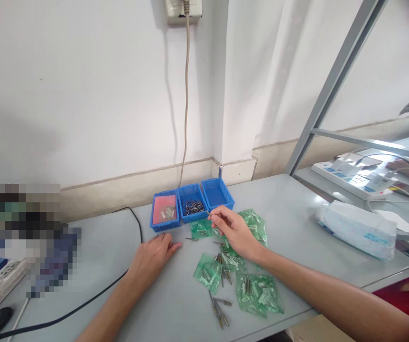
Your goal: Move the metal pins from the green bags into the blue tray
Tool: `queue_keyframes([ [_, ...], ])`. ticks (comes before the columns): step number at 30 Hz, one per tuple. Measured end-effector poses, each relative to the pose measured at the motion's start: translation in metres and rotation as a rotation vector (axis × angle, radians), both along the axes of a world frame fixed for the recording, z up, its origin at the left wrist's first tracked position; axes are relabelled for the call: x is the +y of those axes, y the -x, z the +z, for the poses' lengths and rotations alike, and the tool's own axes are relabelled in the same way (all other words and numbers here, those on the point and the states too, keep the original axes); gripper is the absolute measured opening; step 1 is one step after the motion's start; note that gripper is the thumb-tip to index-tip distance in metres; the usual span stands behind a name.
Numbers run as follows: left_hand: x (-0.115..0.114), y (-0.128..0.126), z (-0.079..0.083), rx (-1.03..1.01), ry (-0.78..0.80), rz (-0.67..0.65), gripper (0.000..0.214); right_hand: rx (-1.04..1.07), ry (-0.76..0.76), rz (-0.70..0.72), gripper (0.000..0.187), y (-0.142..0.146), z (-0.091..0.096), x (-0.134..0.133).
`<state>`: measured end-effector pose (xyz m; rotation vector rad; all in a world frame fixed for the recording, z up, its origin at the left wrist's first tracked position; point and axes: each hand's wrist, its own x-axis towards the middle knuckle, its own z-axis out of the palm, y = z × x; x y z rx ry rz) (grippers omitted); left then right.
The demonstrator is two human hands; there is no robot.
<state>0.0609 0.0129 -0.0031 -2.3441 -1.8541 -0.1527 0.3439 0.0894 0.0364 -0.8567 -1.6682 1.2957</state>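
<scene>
My right hand (pixel 233 230) pinches a small, thin metal pin (pixel 209 213) between thumb and fingertips, over the front edge of the blue bins. Its exact kind is too small to make out. My left hand (pixel 156 251) rests on the table with nothing in it, thumb stretched out and fingers bent downward. The middle blue bin (pixel 186 189) holds many loose dark metal pins (pixel 193 207). Green plastic bags (pixel 207 274) of small metal parts lie under and around my right hand. Several longer metal pins (pixel 218 311) lie loose near the table's front.
The left blue bin (pixel 152 221) holds a pink bag (pixel 164 206); the right blue bin (pixel 218 190) stands beside it. A black cable (pixel 83 304) crosses the table at left. At right are a white plastic pack (pixel 357 228) and a metal frame (pixel 332 90).
</scene>
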Motion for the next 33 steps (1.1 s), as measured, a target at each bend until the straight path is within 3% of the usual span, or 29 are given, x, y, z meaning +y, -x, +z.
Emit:
queue_keyframes([
  [33,0.0014,0.0021,0.0045,-0.164,0.083,0.065,0.036,0.062,0.022,0.002,0.03,-0.0006,-0.0048,0.0025],
])
